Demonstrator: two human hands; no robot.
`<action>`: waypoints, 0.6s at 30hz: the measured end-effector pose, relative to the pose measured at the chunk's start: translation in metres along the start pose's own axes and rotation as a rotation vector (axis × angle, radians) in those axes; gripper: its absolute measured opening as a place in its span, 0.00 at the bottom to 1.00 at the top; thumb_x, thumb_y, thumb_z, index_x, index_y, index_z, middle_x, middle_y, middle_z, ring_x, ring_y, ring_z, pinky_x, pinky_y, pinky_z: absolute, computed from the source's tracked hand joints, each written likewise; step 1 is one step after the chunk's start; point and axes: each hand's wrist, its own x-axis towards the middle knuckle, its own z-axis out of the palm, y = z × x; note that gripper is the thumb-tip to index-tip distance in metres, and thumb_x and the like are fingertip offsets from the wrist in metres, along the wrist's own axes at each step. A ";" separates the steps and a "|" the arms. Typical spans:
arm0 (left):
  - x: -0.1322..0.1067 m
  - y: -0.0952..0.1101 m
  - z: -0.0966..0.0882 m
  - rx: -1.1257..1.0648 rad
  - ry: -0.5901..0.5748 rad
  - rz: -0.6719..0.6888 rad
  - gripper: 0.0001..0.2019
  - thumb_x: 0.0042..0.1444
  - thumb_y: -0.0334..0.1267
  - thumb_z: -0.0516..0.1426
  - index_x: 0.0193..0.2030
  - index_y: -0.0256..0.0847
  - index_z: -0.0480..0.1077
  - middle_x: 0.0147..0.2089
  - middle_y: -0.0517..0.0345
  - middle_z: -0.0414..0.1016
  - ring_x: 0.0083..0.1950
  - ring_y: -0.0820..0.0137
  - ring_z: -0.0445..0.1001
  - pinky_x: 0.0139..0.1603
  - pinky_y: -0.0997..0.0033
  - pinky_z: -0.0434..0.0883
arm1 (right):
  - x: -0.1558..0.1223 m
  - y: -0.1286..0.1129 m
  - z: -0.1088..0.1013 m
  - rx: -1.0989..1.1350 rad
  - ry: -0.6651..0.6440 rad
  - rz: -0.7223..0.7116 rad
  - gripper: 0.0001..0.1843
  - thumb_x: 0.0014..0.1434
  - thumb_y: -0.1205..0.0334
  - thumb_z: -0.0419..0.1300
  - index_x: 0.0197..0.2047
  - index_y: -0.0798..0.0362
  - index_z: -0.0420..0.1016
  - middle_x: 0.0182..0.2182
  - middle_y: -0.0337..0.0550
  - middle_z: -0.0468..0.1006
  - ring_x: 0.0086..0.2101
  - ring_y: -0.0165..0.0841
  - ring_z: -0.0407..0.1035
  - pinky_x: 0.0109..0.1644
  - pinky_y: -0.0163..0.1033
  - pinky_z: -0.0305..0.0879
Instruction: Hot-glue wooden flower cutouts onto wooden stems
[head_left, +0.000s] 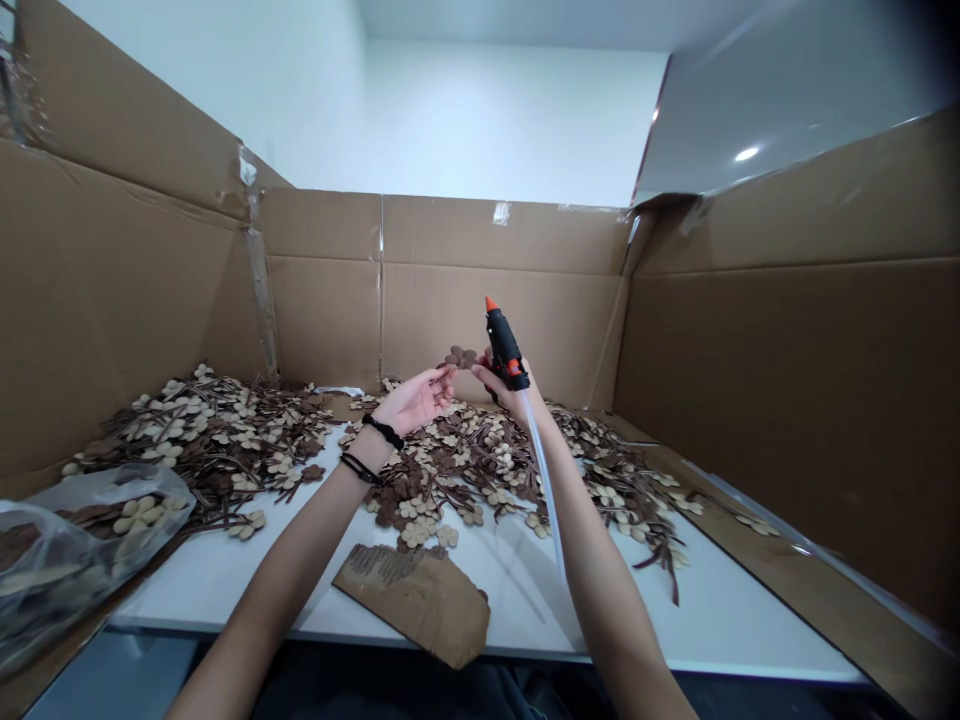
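Note:
A brown flower-shaped cutout (460, 357) is raised above the table, between my two hands. The fingertips of my left hand (417, 402) pinch its left side, palm turned up. In my right hand (511, 392) is a black glue gun (505, 340) with an orange tip, pointing up and away from me. A long translucent glue stick (545, 480) trails from its rear along my right forearm. My right thumb and fingertips reach close to the flower's right side; whether they touch it I cannot tell. Much of the right-hand grip is hidden behind the gun.
Heaps of brown and cream flower cutouts with thin stems (225, 430) cover much of the white table (517, 575). A torn cardboard piece (427, 595) lies at the front edge. Left stands a clear plastic bag (90, 540) of cutouts. Cardboard walls (322, 290) enclose three sides.

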 end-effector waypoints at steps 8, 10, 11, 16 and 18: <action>0.016 -0.008 -0.037 0.544 0.255 0.297 0.10 0.52 0.32 0.60 0.42 0.37 0.71 0.44 0.52 0.73 0.40 0.73 0.71 0.38 0.76 0.65 | -0.002 -0.003 -0.001 0.155 0.050 0.049 0.15 0.49 0.53 0.64 0.33 0.50 0.63 0.29 0.35 0.65 0.29 0.29 0.61 0.34 0.36 0.59; 0.024 -0.014 -0.053 0.838 0.327 0.412 0.10 0.47 0.29 0.62 0.39 0.36 0.71 0.38 0.56 0.73 0.36 0.74 0.69 0.36 0.77 0.63 | -0.002 -0.004 -0.002 0.180 0.080 0.084 0.15 0.48 0.53 0.64 0.33 0.50 0.63 0.29 0.36 0.65 0.29 0.29 0.62 0.34 0.36 0.59; 0.027 -0.018 -0.061 0.970 0.334 0.438 0.10 0.45 0.28 0.62 0.37 0.36 0.72 0.34 0.58 0.72 0.34 0.74 0.68 0.35 0.77 0.62 | -0.002 -0.005 -0.002 0.188 0.100 0.099 0.16 0.47 0.54 0.64 0.34 0.50 0.63 0.29 0.36 0.65 0.29 0.29 0.62 0.34 0.36 0.60; 0.035 -0.036 -0.082 1.351 0.217 0.389 0.07 0.45 0.30 0.61 0.34 0.39 0.73 0.27 0.61 0.70 0.29 0.72 0.66 0.32 0.75 0.61 | 0.001 -0.002 -0.005 0.214 0.162 0.121 0.16 0.46 0.54 0.63 0.34 0.50 0.62 0.29 0.36 0.66 0.31 0.29 0.64 0.38 0.37 0.62; 0.035 -0.045 -0.083 1.423 0.178 0.365 0.06 0.46 0.29 0.60 0.33 0.40 0.73 0.29 0.59 0.72 0.30 0.70 0.67 0.33 0.74 0.61 | 0.002 -0.001 -0.006 0.216 0.163 0.119 0.15 0.46 0.55 0.62 0.33 0.50 0.62 0.29 0.36 0.65 0.30 0.29 0.64 0.37 0.37 0.61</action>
